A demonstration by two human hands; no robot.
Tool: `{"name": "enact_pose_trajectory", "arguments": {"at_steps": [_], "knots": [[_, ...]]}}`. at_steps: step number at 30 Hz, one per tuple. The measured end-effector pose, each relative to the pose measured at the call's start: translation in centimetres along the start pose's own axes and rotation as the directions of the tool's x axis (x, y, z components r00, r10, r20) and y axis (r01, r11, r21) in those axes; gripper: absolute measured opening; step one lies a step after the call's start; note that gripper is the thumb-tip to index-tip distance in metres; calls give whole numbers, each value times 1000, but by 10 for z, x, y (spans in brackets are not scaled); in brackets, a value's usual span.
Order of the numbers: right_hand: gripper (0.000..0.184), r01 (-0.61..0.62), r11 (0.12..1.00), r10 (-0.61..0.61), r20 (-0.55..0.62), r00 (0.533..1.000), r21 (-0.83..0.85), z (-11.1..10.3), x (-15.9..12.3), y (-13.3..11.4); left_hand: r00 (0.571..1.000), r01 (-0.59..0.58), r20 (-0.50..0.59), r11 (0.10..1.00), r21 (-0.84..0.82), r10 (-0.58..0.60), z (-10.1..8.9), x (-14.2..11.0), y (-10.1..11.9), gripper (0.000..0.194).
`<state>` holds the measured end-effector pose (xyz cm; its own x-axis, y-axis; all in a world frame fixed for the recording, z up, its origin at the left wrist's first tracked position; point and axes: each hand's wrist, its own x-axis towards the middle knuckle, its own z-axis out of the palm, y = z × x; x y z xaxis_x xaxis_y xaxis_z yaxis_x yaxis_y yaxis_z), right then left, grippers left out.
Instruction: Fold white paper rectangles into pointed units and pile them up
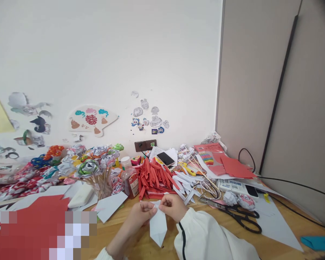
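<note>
Head view: a white folded paper (158, 227) is held over the front of the wooden bench (137, 240), near the middle, with its pointed end toward the wearer. The left hand (143, 213) pinches its upper left side and the right hand (174, 207) its upper right corner. On both hands the fingers are drawn together on the thin sheet, leaving little gap; gripping at the top edge probably keeps the creased body flat and unbent. The fingertips are small and overlap the paper, so whether they press a crease or merely steady it is hard to tell, as is whether the point touches the wood.

Just beyond the hands, red folded strips (155, 177) lie heaped beside white strips (184, 183), apparently grouped by colour. Black-handled scissors (231, 209) rest to the right, handles toward the wearer, likely so they can be picked up easily. Sticks stand in a cup (104, 191) at left, which keeps them bundled, and red sheets (43, 206) lie nearer that side, away from the folding space.
</note>
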<state>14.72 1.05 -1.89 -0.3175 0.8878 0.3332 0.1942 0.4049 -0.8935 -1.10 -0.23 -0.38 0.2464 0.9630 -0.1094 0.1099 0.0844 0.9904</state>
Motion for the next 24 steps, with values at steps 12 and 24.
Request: {"name": "enact_pose_trajectory", "arguments": {"at_steps": [12,24], "knots": [[3,10,991,4,109,994,-132,-5,-3,-9,982,-149,150,957,249,114,5,-10,4,30],[7,38,996,-29,116,993,-75,-9,1,-6,981,-151,151,967,204,122,6,-10,3,29]]}}
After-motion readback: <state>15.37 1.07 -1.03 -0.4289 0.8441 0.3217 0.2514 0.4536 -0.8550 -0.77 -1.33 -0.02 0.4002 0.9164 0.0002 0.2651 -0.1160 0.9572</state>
